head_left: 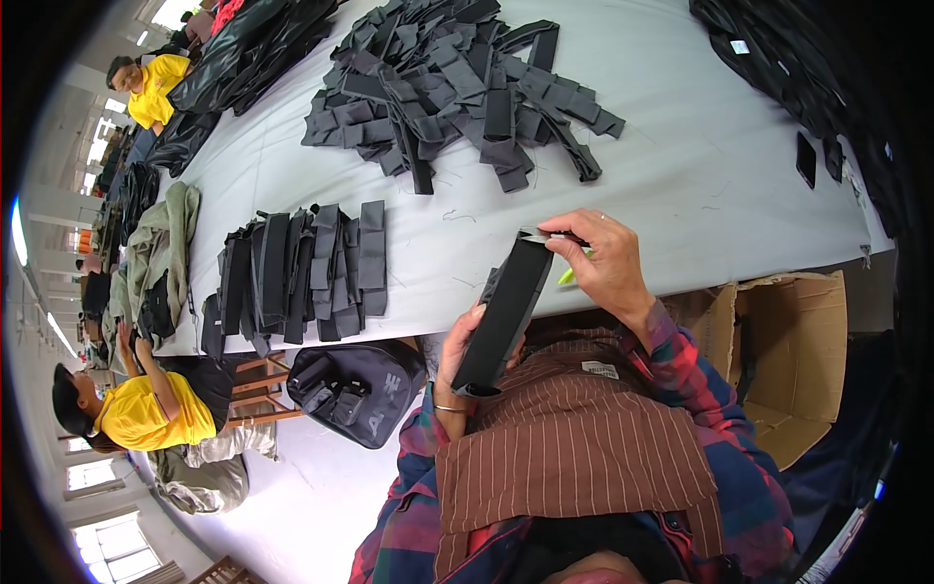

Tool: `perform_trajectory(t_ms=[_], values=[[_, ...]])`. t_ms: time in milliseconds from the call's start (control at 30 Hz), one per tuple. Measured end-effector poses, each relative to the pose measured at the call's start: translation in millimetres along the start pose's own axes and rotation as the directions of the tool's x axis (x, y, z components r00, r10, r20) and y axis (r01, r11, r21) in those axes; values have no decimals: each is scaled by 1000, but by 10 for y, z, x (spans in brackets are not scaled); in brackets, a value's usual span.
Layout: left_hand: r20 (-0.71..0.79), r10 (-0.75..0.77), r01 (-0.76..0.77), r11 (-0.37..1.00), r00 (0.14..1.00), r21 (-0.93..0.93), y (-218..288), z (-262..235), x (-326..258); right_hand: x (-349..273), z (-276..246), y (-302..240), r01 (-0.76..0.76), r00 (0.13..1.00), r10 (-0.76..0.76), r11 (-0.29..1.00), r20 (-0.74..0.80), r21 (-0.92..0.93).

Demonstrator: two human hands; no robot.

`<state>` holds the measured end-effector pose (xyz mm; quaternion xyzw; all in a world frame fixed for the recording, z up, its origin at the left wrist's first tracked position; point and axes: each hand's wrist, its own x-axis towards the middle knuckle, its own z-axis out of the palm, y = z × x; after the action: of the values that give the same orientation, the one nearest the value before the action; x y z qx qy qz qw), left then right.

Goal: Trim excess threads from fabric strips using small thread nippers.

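Observation:
Over the near table edge, my left hand (459, 350) is closed round a folded black fabric strip (506, 316), which stands tilted with its upper end leaning right. A grey piece of the fabric shows at its left side. My right hand (605, 258) is at the strip's upper end, thumb and fingers pinched together. In it is what looks like a pair of thread snips (568, 276), with a yellow-green part below the fingers and a thin metal tip at the strip's end. The palm hides most of this tool.
Dark fabric strips lie in a loose heap (438, 88) at the far side and in rows (297, 273) at left on the white table (662, 214). A phone (806, 161) lies at right. Below are a cardboard box (793, 360) and a black bag (365, 414). Two people in yellow work at left.

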<state>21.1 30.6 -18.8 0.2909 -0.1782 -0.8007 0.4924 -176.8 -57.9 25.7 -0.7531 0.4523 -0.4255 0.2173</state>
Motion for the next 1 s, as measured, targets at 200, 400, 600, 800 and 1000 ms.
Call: perform_trajectory(t_ms=[200, 400, 600, 800, 1000], values=[[3, -15, 15, 1000, 1000, 10, -6, 18, -12, -20, -2, -5, -4, 1000, 4, 1000, 7, 5], [-8, -33, 33, 999, 999, 21, -28, -26, -30, -28, -12, -16, 36, 999, -36, 996, -7, -81], [51, -73, 70, 996, 996, 51, -20, -116, 54, -24, 100, 12, 57, 997, -59, 997, -41, -51], [-71, 91, -93, 995, 993, -19, 51, 105, 241, -132, 194, 2, -285, 958, 272, 871, 91, 401], [-7, 155, -155, 979, 988, -130, 7, -170, 209, -306, 186, -192, -202, 958, 130, 939, 254, 280]])
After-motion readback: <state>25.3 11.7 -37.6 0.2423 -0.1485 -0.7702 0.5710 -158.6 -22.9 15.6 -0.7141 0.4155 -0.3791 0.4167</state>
